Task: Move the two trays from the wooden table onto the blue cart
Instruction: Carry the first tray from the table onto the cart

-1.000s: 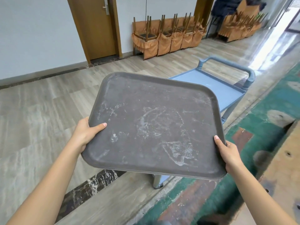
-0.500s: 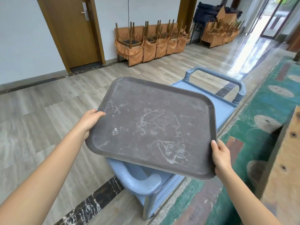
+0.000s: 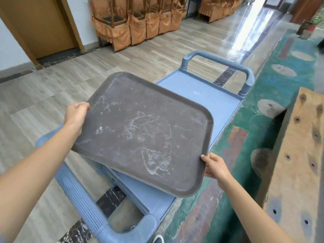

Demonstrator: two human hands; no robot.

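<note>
A dark brown-grey tray (image 3: 143,130), scuffed with white marks, hangs level over the blue cart (image 3: 201,95). My left hand (image 3: 76,114) grips the tray's left edge, and my right hand (image 3: 214,165) grips its near right corner. The tray covers the middle of the cart's top shelf. The cart's far handle (image 3: 219,62) and near handle (image 3: 87,207) both show. The wooden table (image 3: 296,172) runs along the right edge. No second tray is in view.
Stacked chairs with orange covers (image 3: 136,23) line the far wall beside a wooden door (image 3: 40,23). A green painted strip (image 3: 263,120) runs between the cart and the table. A shoe tip (image 3: 158,239) shows at the bottom.
The tray has come down and forward over the cart. The view has tilted down, so the cart's near handle and more of its shelf now show.
</note>
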